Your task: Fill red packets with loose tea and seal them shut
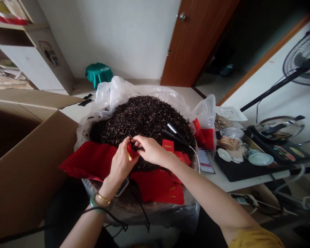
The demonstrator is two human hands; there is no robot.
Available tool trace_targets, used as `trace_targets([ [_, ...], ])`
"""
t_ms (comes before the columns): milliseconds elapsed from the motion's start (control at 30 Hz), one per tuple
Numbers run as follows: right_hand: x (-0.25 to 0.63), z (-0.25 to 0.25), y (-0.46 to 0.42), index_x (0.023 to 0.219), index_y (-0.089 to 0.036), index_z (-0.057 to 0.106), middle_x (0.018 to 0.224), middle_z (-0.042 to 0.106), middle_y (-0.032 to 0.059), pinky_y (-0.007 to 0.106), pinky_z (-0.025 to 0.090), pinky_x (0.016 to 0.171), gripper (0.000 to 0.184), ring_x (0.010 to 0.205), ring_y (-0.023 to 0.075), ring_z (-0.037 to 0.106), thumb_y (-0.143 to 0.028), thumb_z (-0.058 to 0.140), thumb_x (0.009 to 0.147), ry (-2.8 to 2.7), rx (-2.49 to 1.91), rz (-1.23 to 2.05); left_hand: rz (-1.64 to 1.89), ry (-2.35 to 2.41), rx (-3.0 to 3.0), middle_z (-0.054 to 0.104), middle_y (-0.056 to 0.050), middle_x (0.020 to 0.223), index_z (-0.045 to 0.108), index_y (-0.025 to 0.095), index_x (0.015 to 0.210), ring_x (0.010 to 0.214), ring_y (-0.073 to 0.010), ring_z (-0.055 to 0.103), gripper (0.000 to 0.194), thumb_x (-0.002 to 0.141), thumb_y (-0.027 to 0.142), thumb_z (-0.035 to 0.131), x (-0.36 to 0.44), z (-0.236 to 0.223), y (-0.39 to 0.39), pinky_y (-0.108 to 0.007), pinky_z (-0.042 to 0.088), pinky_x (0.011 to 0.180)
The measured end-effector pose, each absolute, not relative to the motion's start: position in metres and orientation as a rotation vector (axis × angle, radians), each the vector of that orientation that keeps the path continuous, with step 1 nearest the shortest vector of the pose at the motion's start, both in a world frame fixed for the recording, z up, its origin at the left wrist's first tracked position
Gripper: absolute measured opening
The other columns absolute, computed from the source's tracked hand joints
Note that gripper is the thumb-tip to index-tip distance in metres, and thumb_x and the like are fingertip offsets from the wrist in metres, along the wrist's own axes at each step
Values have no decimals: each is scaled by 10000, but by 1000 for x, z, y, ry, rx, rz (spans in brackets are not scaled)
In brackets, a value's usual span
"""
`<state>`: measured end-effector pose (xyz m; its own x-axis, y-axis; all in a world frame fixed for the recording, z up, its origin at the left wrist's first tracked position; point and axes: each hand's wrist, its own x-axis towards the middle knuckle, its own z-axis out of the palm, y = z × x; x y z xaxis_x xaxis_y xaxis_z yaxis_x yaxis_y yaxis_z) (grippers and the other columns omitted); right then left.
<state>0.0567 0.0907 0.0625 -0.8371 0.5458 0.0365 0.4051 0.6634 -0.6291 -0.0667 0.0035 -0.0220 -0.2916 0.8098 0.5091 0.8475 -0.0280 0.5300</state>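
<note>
My left hand is closed round a small red packet. The fingers of my right hand are pinched at the packet's top edge, with something dark there, perhaps tea leaves. Both hands are over the near side of a big heap of dark, dried tea leaves inside a clear plastic liner. Left of my hands is a long row of red packets. More flat red packets lie in front, and small ones to the right. A black clamp-like tool with a white cord rests on the leaves.
An open cardboard box stands close on the left. On the right, a table carries a phone, a plastic jar, small dishes and a glass pot. Behind it is a fan. A green-covered stool stands by the wall.
</note>
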Motion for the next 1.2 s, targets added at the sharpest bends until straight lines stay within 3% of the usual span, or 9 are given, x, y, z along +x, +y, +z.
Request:
trace_targets([
  [133,56,63,82,1322,-107,446,1012,700,127,363,499,814,504,898,232,665,-45,465,823,-2870,-650,903,-1209,-2136,-1854,619,-145,1146,257,160,1419,1015,-264,639,777,742,175,638,-69,-28,3,-389,549,833],
  [233,61,63,77,1325,-138,438,1124,662,112,354,485,882,524,986,211,625,-53,493,812,-2702,-614,855,-1225,-2131,-1794,607,-169,1174,218,141,1443,1014,-283,626,832,738,206,654,-72,-30,2,-421,533,855],
  [333,67,59,71,1155,-148,574,1055,663,89,370,461,930,348,1006,217,566,-79,535,816,-2601,-657,612,-1260,-2165,-1715,614,-169,1158,179,129,1459,986,-289,622,884,729,237,666,-72,-29,2,-436,532,834],
  [467,70,49,62,935,-143,651,898,660,100,382,491,828,126,929,254,546,-188,549,876,-2740,-741,339,-1305,-2156,-1681,631,-130,1143,161,163,1469,985,-260,617,846,749,153,607,-65,-25,4,-428,512,865],
  [633,66,32,62,974,-154,613,944,633,100,336,494,682,167,898,245,554,-254,645,843,-2590,-984,212,-1293,-2128,-1704,666,-113,1081,166,158,1464,951,-269,616,897,699,102,629,-57,-27,4,-426,509,841],
  [800,65,15,61,822,-196,627,821,664,50,320,468,658,53,836,227,556,-201,679,813,-2565,-902,146,-1246,-2107,-1753,662,-118,1090,174,155,1463,929,-263,620,891,690,77,611,-58,-33,1,-416,502,831],
  [1033,68,10,62,815,-198,621,796,691,27,313,449,709,73,793,210,556,-198,694,806,-2387,-879,187,-1301,-2163,-1677,670,-103,1038,229,165,1445,915,-263,609,839,727,190,662,-58,-31,-1,-416,496,836],
  [1200,69,10,63,831,-196,622,779,692,24,313,425,680,153,769,211,558,-228,750,754,-2358,-921,244,-1292,-2199,-1698,678,-98,998,236,146,1440,909,-271,588,872,693,162,684,-57,-32,-1,-412,494,822],
])
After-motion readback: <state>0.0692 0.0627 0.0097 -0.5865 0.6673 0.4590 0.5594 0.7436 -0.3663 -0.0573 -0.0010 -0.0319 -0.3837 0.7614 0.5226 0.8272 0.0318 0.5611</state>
